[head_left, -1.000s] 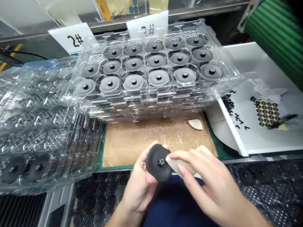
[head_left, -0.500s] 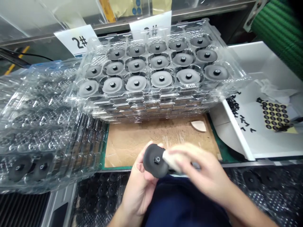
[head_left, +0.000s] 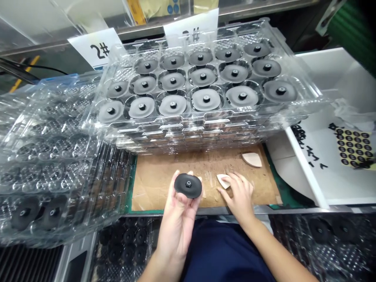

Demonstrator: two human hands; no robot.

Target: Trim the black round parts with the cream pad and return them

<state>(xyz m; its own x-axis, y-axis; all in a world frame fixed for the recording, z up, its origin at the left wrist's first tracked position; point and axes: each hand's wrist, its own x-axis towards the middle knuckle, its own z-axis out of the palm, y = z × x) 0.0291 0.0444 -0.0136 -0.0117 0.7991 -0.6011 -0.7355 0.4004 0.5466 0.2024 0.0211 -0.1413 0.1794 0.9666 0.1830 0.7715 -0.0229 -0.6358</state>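
One black disc (head_left: 182,191), and the left hand (head_left: 178,219) has it: I see fingers and thumb closed around its edge, the small raised hub facing up towards my camera. In my view it shows over the near half of the cardboard sheet (head_left: 158,168), left of centre. Now across to the right hand (head_left: 241,196)! It's down at the right half of the cardboard sheet, index finger at a pale wedge (head_left: 222,180), thumb tip just beside it. Pinched or let go? From here I can't tell.

Moving out, a second pale wedge (head_left: 252,159) lies near the far right corner of the cardboard sheet, all on its own. Straight beyond the far edge I've got a stack of clear trays (head_left: 188,117), the top one carrying seventeen grey-black discs (head_left: 206,103), hubs up, in three rows. Left of the cardboard sheet, more clear trays (head_left: 55,156) are piled, glinting hard, with dark discs showing through.

And right of the cardboard sheet stands a white bin (head_left: 307,166): little black pieces (head_left: 311,153) scattered inside, plus a yellow sheet (head_left: 354,147) of round black stickers. Furthest back, beyond the trays, a white paper sign (head_left: 96,49) reads "2#".
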